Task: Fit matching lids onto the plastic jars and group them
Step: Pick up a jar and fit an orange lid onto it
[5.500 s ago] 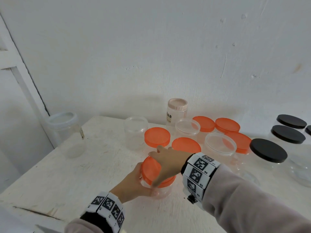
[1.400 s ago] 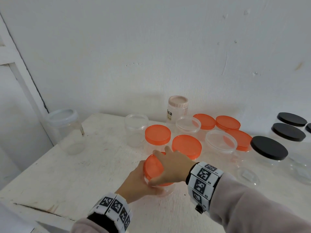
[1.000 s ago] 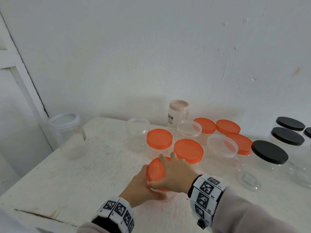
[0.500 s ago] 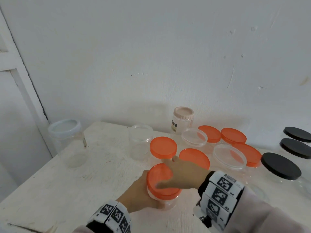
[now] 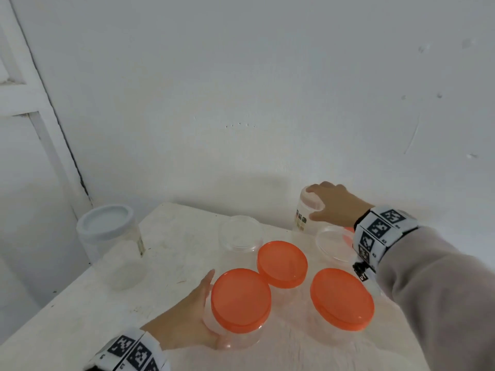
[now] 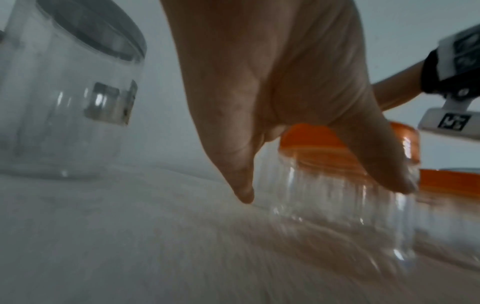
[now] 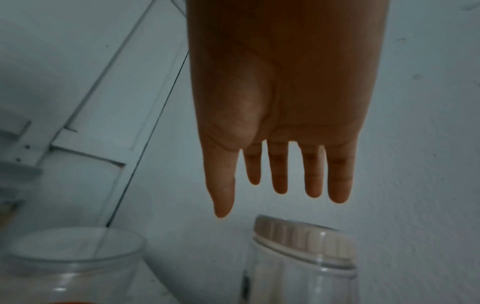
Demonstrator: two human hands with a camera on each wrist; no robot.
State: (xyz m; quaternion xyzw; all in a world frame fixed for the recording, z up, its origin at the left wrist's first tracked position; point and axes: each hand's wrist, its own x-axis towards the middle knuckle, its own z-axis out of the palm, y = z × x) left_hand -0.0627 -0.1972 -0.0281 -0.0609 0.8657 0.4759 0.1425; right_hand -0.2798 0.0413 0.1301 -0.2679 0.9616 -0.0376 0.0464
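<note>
My left hand (image 5: 207, 309) grips the side of a clear jar (image 5: 235, 336) with an orange lid (image 5: 241, 298) on it, near the table's front. In the left wrist view the left hand (image 6: 324, 191) has thumb and a finger wrapped round this jar (image 6: 324, 222). At the back by the wall, my right hand (image 5: 317, 203) is over a small jar with a pale pink ribbed lid (image 5: 302, 218). The right wrist view shows the right hand (image 7: 279, 191) with straight fingers a little above that lid (image 7: 301, 240), not touching it.
Two more orange-lidded jars (image 5: 281, 261) (image 5: 341, 298) stand right of the held one. An open clear jar (image 5: 241, 234) and a clear-topped jar (image 5: 334, 245) stand behind them. A big jar with a pale grey lid (image 5: 107, 228) is at the table's left edge.
My right hand has left the orange lid and reached back over the pink-lidded jar. The left hand still holds the orange-lidded jar. The head view has moved closer.
</note>
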